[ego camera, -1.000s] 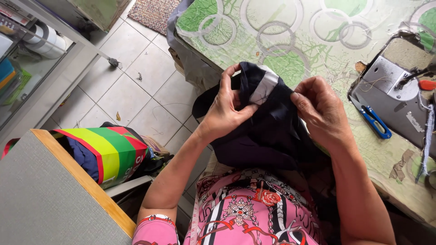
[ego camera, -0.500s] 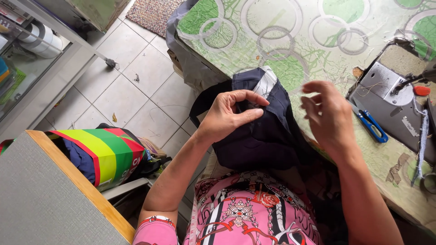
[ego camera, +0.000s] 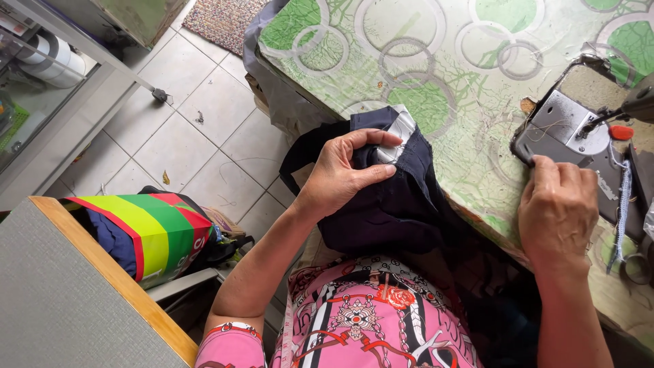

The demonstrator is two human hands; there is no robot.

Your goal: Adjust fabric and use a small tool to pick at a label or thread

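Note:
My left hand (ego camera: pixel 344 174) pinches a dark navy garment (ego camera: pixel 392 204) at its upper edge, where a grey-white lining strip (ego camera: pixel 398 129) shows. The garment lies bunched across my lap and against the front edge of the table. My right hand (ego camera: pixel 560 208) is off the cloth and rests palm down on the table, fingers curled at the edge of the metal sewing machine plate (ego camera: pixel 565 126). I cannot see anything held under it.
The table (ego camera: pixel 409 54) has a green and white ring-patterned cover. Blue-handled scissors (ego camera: pixel 621 211) and a red knob (ego camera: pixel 621 132) lie by the machine. A striped multicolour bag (ego camera: pixel 153 232) sits on the tiled floor beside a grey board (ego camera: pixel 61 300).
My right hand has let go of the garment and moved right onto the table by the machine plate. My left hand keeps its pinch on the cloth.

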